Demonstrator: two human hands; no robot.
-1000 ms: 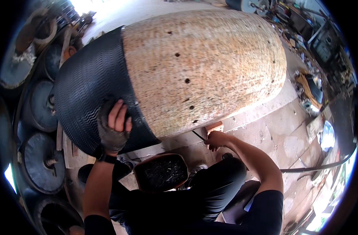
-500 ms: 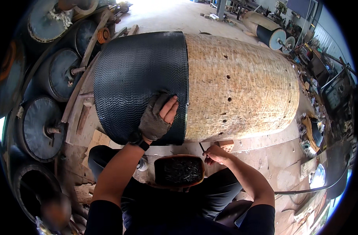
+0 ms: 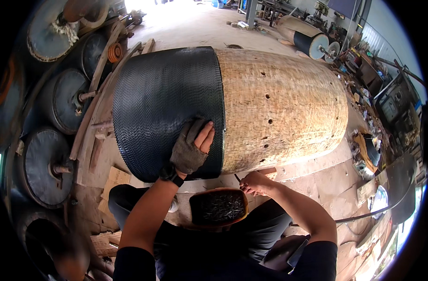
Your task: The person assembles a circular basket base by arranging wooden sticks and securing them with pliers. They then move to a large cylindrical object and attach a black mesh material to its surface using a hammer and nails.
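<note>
A big drum lies on its side before me. Its left part is wrapped in a black, finely ribbed covering (image 3: 148,107), while the right part is bare, pale wood (image 3: 298,103) with several dark holes. My left hand (image 3: 190,147), in a worn grey fingerless glove, rests with fingers stretched out on the black covering, close to its right edge. Low at the drum's near side, my right hand (image 3: 256,183) is closed round a thin dark rod (image 3: 237,178), whose kind I cannot make out. Between my knees stands a tub (image 3: 245,216) of small metal pieces resembling nails.
Several dark rollers (image 3: 47,164) with shafts stand along the left, beside long wooden beams (image 3: 85,126). A reddish brick (image 3: 270,173) sits beyond my right hand. Scrap and machine parts (image 3: 368,154) line the right side. Another partly black drum (image 3: 312,44) lies farther back.
The view has shifted a little. My right hand, with the rod, has moved slightly left, closer to the tub and the covering's edge. My left hand stays on the covering.
</note>
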